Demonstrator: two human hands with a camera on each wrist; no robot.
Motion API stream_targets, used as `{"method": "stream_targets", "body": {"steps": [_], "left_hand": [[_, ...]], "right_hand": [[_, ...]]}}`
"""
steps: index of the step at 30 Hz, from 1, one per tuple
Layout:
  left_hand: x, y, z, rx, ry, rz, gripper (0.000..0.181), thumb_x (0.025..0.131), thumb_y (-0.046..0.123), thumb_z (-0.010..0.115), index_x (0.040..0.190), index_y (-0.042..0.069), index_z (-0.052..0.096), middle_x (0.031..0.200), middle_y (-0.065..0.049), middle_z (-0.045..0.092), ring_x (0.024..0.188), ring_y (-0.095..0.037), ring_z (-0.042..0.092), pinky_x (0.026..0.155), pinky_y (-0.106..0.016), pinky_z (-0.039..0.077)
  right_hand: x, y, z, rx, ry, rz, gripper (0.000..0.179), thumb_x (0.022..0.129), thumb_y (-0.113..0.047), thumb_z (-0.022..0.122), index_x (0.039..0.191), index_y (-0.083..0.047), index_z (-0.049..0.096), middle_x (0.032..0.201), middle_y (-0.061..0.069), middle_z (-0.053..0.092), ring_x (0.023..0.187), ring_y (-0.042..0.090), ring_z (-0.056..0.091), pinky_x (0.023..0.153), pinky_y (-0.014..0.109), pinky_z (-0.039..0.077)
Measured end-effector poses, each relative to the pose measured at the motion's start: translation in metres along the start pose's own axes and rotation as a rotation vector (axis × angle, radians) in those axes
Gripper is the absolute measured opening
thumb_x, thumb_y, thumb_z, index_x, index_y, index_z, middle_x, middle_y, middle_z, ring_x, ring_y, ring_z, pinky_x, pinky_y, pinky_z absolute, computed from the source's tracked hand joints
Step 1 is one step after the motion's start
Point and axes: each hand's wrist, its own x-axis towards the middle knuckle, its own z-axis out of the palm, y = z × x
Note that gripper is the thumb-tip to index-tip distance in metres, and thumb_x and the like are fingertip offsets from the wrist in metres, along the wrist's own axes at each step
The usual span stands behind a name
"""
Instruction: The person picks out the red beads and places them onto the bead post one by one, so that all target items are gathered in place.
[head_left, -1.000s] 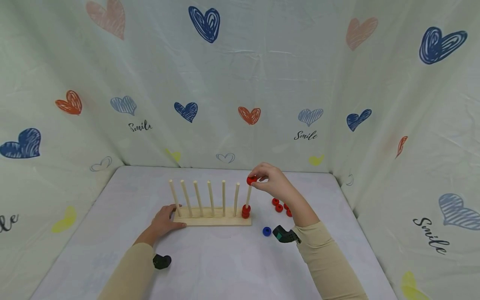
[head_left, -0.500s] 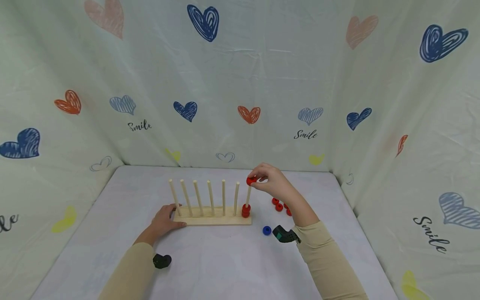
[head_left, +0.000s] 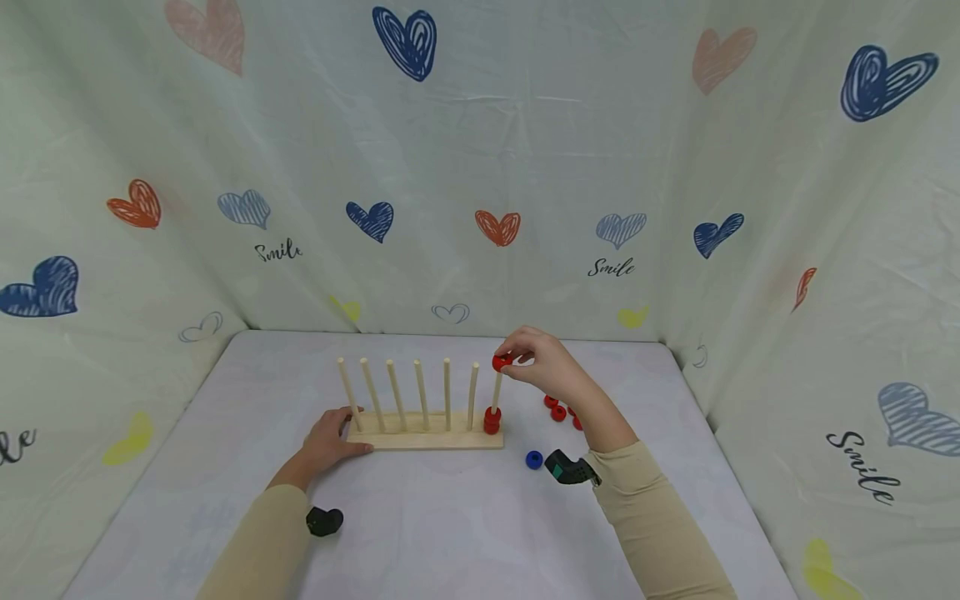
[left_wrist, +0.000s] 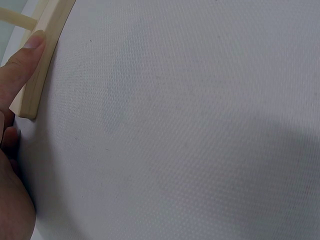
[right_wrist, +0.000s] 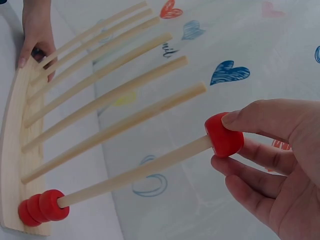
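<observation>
We see a pale, creased fabric curtain (head_left: 540, 167) with printed multicoloured hearts (head_left: 371, 222) across the upper frame and down both sides; below, at centre, we see a white, textured tabletop (head_left: 450, 525).

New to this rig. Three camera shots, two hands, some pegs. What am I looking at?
No machine here: a person works with two bare hands. The wide picture comes from a camera on the head, looking forward and down. The other two come from a camera on each wrist.

On the table stands a wooden rack with seven upright pegs. The left hand grips the rack's left end; the left wrist picture shows its thumb there. The right hand pinches a red bead at the tip of the rightmost peg. Three stacked beads, also red, sit at that peg's foot.

To the right lie a blue bead and some loose red beads, partly hidden by the forearm.
</observation>
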Motion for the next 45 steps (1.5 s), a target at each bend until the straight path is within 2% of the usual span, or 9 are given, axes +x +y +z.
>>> {"method": "stream_targets", "body": {"steps": [5,10,36,45], "left_hand": [[-0.0003,0.0005,-0.0001,-0.011,0.001,-0.001,0.083,0.075,0.034,0.085,0.137,-0.004,0.046,0.131,-0.029,0.046,0.118,-0.043,0.045,0.098,-0.059,0.036],[-0.0008,0.0013,-0.0004,-0.012,-0.007,-0.01,0.084,0.075,0.035,0.085,0.138,-0.004,0.045,0.131,-0.029,0.045,0.118,-0.043,0.045,0.098,-0.059,0.036],[-0.0001,0.0043,-0.0013,-0.005,-0.006,-0.005,0.081,0.076,0.03,0.085,0.136,-0.005,0.046,0.133,-0.031,0.044,0.122,-0.045,0.042,0.101,-0.059,0.035],[-0.0012,0.0049,-0.002,-0.01,-0.014,-0.023,0.081,0.075,0.032,0.085,0.137,-0.004,0.046,0.134,-0.031,0.043,0.123,-0.046,0.041,0.102,-0.06,0.033]], "right_hand": [[0.001,0.0022,0.001,-0.003,-0.004,0.001,0.02,0.086,-0.005,0.073,0.106,-0.01,0.071,0.105,-0.001,0.061,0.098,0.023,0.059,0.087,0.039,0.053],[0.0011,0.003,0.0018,-0.014,-0.014,0.014,0.02,0.087,-0.007,0.073,0.106,-0.011,0.071,0.105,-0.002,0.061,0.097,0.02,0.058,0.086,0.034,0.053],[0.0021,0.0035,0.0018,-0.023,-0.031,-0.008,0.021,0.087,-0.006,0.073,0.107,-0.01,0.071,0.105,-0.002,0.061,0.098,0.02,0.059,0.088,0.037,0.052],[0.0024,0.0036,0.0019,-0.025,-0.038,0.024,0.02,0.087,-0.006,0.073,0.107,-0.01,0.07,0.106,0.0,0.061,0.099,0.02,0.06,0.089,0.036,0.052]]}}
